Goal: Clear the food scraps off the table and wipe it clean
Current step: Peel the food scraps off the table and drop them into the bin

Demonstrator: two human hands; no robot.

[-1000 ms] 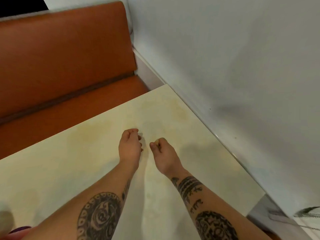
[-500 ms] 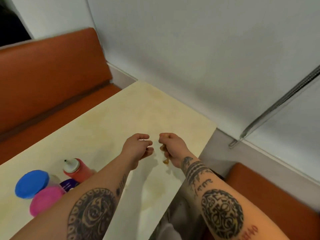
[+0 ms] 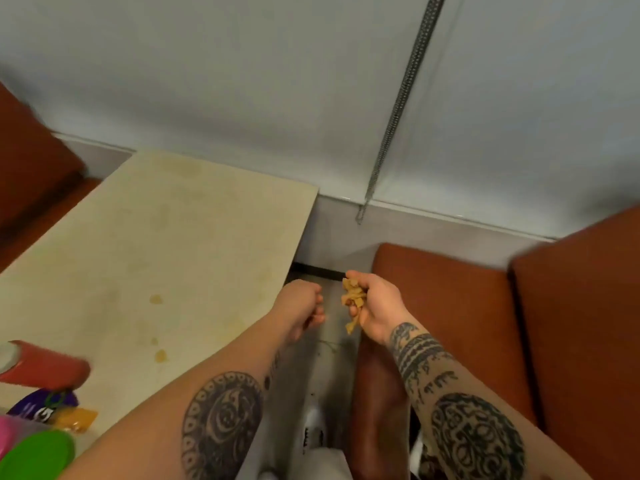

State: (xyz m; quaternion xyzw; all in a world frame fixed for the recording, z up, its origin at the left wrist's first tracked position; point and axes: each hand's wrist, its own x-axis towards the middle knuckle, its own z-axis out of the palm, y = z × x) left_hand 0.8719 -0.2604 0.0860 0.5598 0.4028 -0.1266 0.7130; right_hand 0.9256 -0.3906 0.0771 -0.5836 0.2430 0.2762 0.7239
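My right hand grips a bunch of tan food scraps, held just past the right edge of the cream table, above the floor. One scrap dangles below the fist. My left hand is beside it at the table's edge with fingers curled; whether it holds anything is hidden. A few small yellowish crumbs and faint stains lie on the tabletop.
A red squeeze bottle, a purple packet, a yellow packet and green and pink lids crowd the table's near-left corner. Orange bench seats flank the table. A blind chain hangs on the white wall.
Both hands have drawn back from the middle of the table to beyond its right edge. The view has swung right, and the scraps in my right hand are now plainly seen.
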